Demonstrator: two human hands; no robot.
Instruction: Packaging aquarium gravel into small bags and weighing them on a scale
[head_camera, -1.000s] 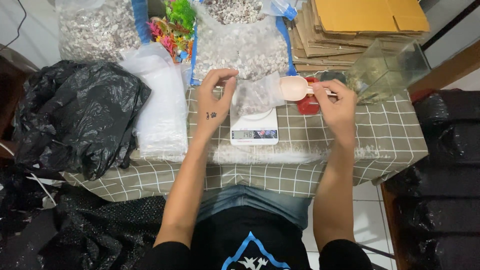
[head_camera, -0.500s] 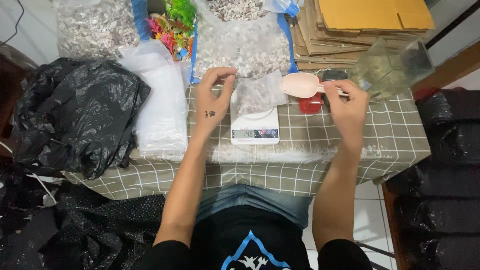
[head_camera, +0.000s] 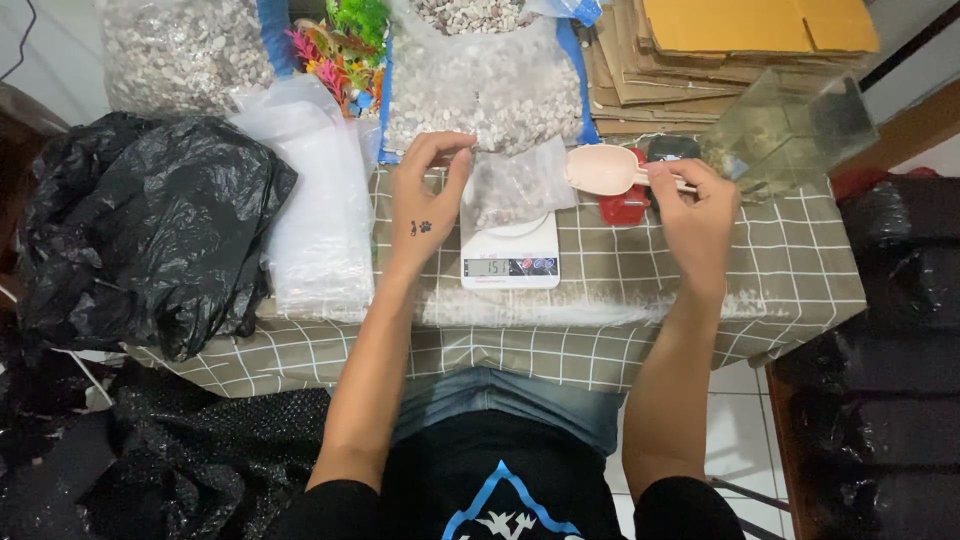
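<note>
Pale pink scoop (head_camera: 603, 168), white scale (head_camera: 508, 255), grey-and-white checked tablecloth (head_camera: 780, 270), black plastic bag (head_camera: 140, 230), speckled grey-white gravel (head_camera: 490, 95), brown cardboard (head_camera: 740, 40), green and pink plastic plants (head_camera: 340, 40)

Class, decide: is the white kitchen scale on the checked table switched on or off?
On. The white kitchen scale shows lit digits on its display, under a small clear bag of gravel.
</note>
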